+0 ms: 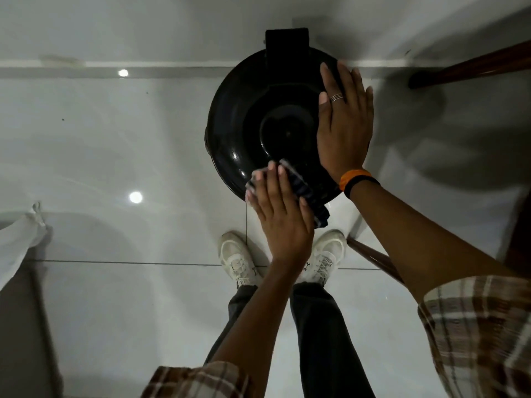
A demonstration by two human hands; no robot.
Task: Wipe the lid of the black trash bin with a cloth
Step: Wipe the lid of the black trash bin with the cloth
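Left hand (280,214) presses cloth (305,191) diagonally across near edge of lid (235,116)

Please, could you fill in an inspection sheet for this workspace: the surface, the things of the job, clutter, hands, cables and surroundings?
Surface: glossy pale tiled floor, with lamp reflections on it.
Job's things: round black bin lid, closed; a dark striped cloth lies on its near edge.
Clutter: nothing seen.
Hands: left hand presses the cloth with straight fingers; right hand rests flat on the lid's right side.
Cables: nothing seen.
Surroundings: pale wall at the back; dark wooden leg on the right; white fabric on the left.
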